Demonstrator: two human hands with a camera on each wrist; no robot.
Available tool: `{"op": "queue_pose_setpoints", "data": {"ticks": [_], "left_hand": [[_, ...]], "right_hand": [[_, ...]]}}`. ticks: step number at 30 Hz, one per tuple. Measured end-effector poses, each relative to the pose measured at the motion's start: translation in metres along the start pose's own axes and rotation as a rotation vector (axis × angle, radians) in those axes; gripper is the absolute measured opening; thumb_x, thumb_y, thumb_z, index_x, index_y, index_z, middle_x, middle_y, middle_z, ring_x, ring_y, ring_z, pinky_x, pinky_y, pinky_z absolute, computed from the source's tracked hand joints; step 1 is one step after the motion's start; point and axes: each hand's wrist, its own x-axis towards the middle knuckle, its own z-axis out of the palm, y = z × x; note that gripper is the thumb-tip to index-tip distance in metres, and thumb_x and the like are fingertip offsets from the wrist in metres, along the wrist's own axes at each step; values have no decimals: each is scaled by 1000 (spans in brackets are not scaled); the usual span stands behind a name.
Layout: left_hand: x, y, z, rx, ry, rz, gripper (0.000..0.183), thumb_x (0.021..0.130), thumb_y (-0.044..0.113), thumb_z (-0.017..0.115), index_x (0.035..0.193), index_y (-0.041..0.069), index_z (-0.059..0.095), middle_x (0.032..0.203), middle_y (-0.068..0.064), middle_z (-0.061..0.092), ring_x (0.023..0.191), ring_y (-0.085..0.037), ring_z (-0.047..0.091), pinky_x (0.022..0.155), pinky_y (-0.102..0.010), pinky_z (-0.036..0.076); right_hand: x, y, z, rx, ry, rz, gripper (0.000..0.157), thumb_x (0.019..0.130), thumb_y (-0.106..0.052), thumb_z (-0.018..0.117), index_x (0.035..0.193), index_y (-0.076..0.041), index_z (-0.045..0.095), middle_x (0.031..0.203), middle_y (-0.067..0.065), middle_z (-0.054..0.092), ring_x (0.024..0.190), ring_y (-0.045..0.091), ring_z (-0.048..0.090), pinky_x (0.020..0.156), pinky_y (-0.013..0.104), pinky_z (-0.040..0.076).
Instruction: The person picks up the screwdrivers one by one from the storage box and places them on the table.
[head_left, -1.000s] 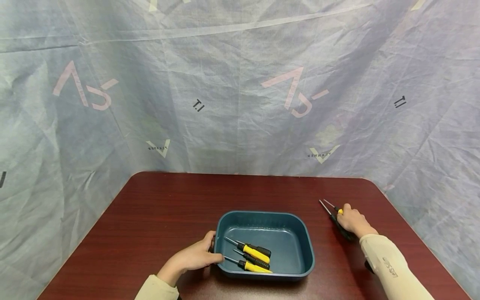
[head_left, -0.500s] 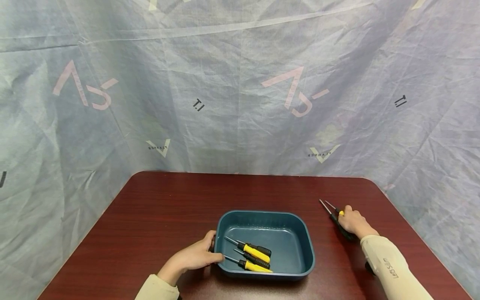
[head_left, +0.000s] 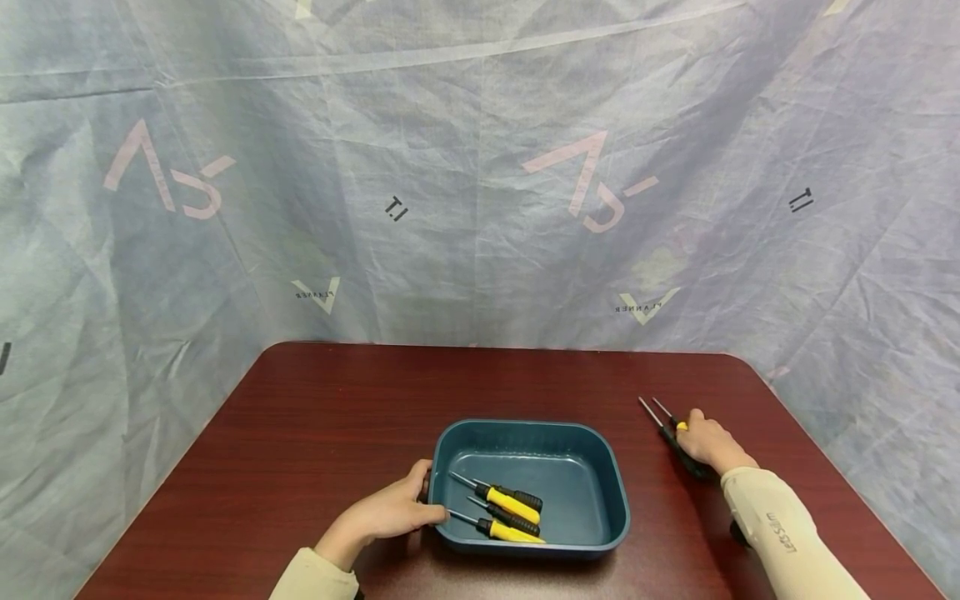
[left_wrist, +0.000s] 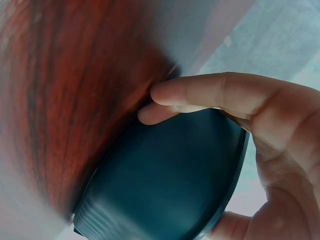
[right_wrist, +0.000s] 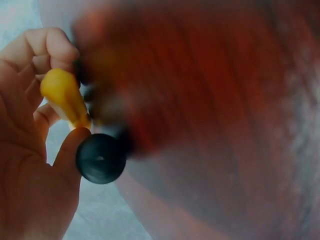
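In the head view my left hand (head_left: 393, 507) grips the left wall of a blue-green plastic bin (head_left: 611, 492). Its thumb lies over the rim; the left wrist view has fingers (left_wrist: 200, 90) against the bin's outer wall (left_wrist: 170, 170). At the right side of the table, my right hand (head_left: 711, 442) holds a yellow-handled screwdriver (head_left: 682, 425), its shaft pointing away from me. The right wrist view puts the yellow handle (right_wrist: 62, 95) between thumb and fingers. Right beside the thumb lies a black-handled screwdriver (head_left: 675, 450), its round butt end (right_wrist: 101, 158) facing the camera.
Inside the bin, several screwdrivers lie in the left half, among them a yellow one (head_left: 513, 506) and a black one (head_left: 513, 522). The dark red wooden table (head_left: 337, 417) carries everything. A grey printed sheet (head_left: 465, 250) hangs behind it.
The yellow-handled screwdriver's shaft has shifted slightly to the right, away from the black one's shaft, with my right hand barely moving. My left hand and the bin have stayed in place.
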Motion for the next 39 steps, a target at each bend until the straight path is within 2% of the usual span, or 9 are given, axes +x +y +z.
{"op": "queue_pose_setpoints", "data": {"ticks": [7,14,21,29,39], "left_hand": [[-1,1,0,7,6,0,68,76,17,63,128,-7,26,103,-14,55,77,-17,53,58,-31,41],[-1,2,1,12,9,9,69,75,17,63,128,-8,27,102,-14,55,76,-17,53,57,-30,41],[0,3,0,6,3,5,68,75,18,63,127,-8,27,103,-15,56,83,-17,53,64,-30,42],[0,2,0,-4,-3,10,67,75,17,63,127,-8,27,103,-15,56,78,-17,53,59,-30,42],[-1,3,0,17,8,5,67,76,18,63,127,-8,28,105,-14,56,88,-18,53,67,-31,42]], "right_hand": [[-2,-1,-2,10,-3,8,37,88,-18,39,103,15,36,95,39,45,82,47,50,70,52,40],[-5,-1,-5,11,0,15,38,87,-21,39,103,14,38,93,36,46,78,44,49,66,48,40],[-6,-2,-8,5,6,41,44,88,-28,40,110,10,39,108,40,42,90,55,42,63,56,38],[-8,-6,-12,-5,25,20,51,90,-35,41,117,8,37,111,38,38,94,55,36,65,60,34],[-8,-26,-20,-36,71,-12,52,90,-33,43,121,9,36,113,37,36,94,54,33,67,62,31]]}}
